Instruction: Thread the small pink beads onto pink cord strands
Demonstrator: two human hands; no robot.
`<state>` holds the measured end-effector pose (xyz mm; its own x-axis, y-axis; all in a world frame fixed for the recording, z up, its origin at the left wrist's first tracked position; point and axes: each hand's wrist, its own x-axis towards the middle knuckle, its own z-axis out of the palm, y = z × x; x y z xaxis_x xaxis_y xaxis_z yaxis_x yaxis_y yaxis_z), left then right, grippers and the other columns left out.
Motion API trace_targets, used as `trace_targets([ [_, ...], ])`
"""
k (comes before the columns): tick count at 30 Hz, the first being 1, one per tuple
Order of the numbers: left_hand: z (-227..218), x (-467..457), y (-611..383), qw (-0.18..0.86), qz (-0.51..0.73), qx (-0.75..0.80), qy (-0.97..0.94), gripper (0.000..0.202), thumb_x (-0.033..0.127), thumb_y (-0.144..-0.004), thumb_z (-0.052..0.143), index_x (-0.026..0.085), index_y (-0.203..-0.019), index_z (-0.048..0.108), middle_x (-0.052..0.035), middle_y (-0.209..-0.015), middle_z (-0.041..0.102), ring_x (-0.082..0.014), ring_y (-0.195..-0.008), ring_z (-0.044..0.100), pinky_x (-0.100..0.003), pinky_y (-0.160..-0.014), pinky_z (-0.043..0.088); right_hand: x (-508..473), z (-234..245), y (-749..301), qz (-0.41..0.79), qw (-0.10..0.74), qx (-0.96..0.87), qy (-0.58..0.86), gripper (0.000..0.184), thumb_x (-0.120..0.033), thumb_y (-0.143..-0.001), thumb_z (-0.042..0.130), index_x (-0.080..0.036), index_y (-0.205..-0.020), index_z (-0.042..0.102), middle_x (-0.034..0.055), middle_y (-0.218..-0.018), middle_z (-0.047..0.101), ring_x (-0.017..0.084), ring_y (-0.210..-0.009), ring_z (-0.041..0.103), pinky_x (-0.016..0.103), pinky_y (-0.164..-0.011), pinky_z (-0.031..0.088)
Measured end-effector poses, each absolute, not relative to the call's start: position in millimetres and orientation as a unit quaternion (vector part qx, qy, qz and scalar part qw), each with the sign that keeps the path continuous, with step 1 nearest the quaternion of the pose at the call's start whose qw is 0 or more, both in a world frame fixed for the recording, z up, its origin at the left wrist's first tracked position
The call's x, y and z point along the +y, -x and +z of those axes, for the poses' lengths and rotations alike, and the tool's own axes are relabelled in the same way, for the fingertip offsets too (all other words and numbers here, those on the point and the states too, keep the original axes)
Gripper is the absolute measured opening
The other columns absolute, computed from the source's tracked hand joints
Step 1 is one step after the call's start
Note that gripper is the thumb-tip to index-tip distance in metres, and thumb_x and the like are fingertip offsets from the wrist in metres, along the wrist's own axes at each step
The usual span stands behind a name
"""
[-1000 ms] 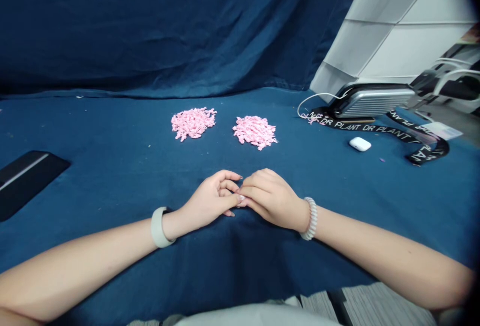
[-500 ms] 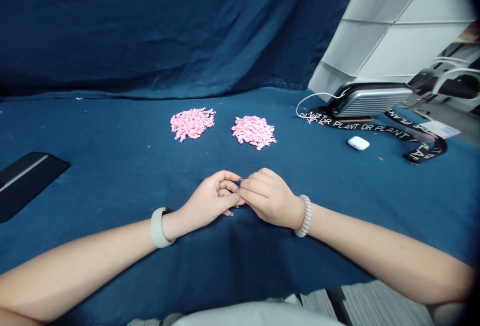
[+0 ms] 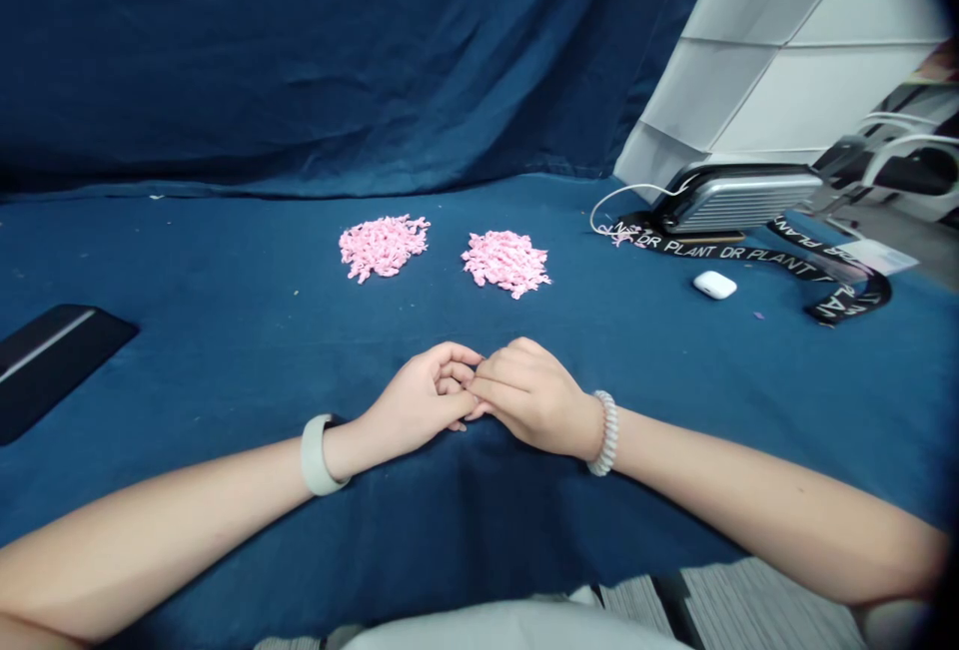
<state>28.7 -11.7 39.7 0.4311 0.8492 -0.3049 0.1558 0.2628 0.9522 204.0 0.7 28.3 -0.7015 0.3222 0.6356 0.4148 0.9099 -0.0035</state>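
Blue-draped counter (image 3: 225,261): left pink pile (image 3: 383,248) and right pink pile (image 3: 505,264), small shreds, both fully heaped, well apart. Left hand (image 3: 416,400), right hand (image 3: 535,398) together below piles, fingertips touching, holding nothing visible.

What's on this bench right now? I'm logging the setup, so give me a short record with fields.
Left hand: holds nothing visible, fingers touching the other hand
Right hand: holds nothing visible
Nearest things: left pink pile, right pink pile, small pieces, apart from the hands
Surface: blue cloth
Also there: white earbud case, black DR PLANT lanyard
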Motion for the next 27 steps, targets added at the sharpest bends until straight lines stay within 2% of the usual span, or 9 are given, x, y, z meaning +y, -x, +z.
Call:
trace_targets([
  [12,41.2,-10.6,-30.6,0.642,0.259,0.474,-0.544,0.035,0.027,-0.071,0.058,0.016,-0.103,0.047,-0.0020,-0.082,0.059,-0.0063,-0.067,0.056,-0.016,-0.054,0.050,1.1,26.2,-201.4,-0.053,0.367,-0.907,0.202,0.014,-0.018,-0.083,0.050,-0.012,-0.090,0.061,0.0035,-0.079,0.063,0.010,-0.074,0.052,0.026,-0.067,0.035],
  [19,41.2,-10.4,-27.5,0.648,0.259,0.459,-0.549,0.034,0.028,-0.074,0.057,0.017,-0.104,0.047,-0.0009,-0.083,0.057,-0.0053,-0.068,0.055,-0.015,-0.054,0.050,3.6,27.0,-204.6,0.005,0.363,-0.908,0.211,0.020,-0.026,-0.084,0.052,-0.014,-0.096,0.061,0.0054,-0.090,0.063,0.010,-0.085,0.055,0.025,-0.075,0.041],
  [27,42.1,-11.3,-27.3,0.649,0.247,0.467,-0.547,0.038,0.028,-0.073,0.058,0.018,-0.107,0.045,-0.0021,-0.087,0.058,-0.0072,-0.071,0.056,-0.016,-0.054,0.050,4.6,25.4,-207.0,-0.006,0.384,-0.903,0.192,0.014,-0.020,-0.083,0.052,-0.014,-0.091,0.061,0.0044,-0.082,0.062,0.009,-0.080,0.055,0.024,-0.073,0.044],
])
